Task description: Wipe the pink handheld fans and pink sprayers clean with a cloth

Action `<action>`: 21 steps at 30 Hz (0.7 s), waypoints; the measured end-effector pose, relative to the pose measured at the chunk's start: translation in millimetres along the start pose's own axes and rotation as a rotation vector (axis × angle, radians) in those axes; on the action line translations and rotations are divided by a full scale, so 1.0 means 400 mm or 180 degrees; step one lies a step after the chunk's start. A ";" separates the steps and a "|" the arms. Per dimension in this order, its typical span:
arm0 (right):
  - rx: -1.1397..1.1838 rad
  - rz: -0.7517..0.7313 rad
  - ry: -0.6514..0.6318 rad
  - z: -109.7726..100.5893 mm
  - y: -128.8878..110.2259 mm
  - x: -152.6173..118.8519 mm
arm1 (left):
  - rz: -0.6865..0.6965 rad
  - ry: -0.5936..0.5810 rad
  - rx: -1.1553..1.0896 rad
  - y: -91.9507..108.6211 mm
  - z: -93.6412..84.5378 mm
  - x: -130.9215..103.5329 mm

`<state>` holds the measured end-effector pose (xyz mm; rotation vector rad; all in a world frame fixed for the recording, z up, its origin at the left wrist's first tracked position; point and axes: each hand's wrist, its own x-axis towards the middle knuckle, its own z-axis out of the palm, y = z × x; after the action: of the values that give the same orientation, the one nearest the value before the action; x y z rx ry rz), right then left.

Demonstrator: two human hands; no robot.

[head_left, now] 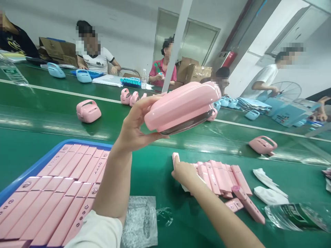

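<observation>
Some bare room lies on the green desk (148, 172) between the blue tray (49, 156) and the pink bars (217, 175). Above it, the left hand (133, 127) is curled around one end of a tilted, glossy pink case (178, 105) with a dark panel (188, 124). The right hand (186, 175) touches one bar (175, 155), its grip hard to tell.

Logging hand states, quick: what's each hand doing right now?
Left hand: closed on a pink case, holding it up.
Right hand: fingers at a pink bar; whether gripped cannot be told.
</observation>
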<state>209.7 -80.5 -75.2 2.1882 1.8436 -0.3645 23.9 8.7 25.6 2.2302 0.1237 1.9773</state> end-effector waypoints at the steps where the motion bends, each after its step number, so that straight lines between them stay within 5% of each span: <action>1: -0.0008 -0.0017 -0.0005 0.005 0.002 -0.011 | 0.0030 -0.0050 -0.0010 0.004 0.000 0.001; 5: 0.0185 -0.0094 0.0164 -0.032 0.042 -0.052 | -0.0027 -0.0121 -0.0043 0.022 0.002 0.006; 11: 0.2798 -0.1415 0.2060 -0.143 0.134 -0.139 | 0.0114 -0.0547 -0.0532 0.045 0.014 0.010; 14: 0.3575 -0.1960 0.2005 -0.149 0.146 -0.139 | -0.0187 -0.0963 -0.0686 0.056 0.032 0.004; 21: 0.4546 -0.2063 0.1836 -0.094 0.144 -0.074 | -0.0701 -0.1893 -0.0823 0.110 0.096 -0.011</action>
<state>262.6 -103.9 -27.5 2.3737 3.2412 -1.7988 59.5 -37.7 24.6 2.3935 0.0340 1.0926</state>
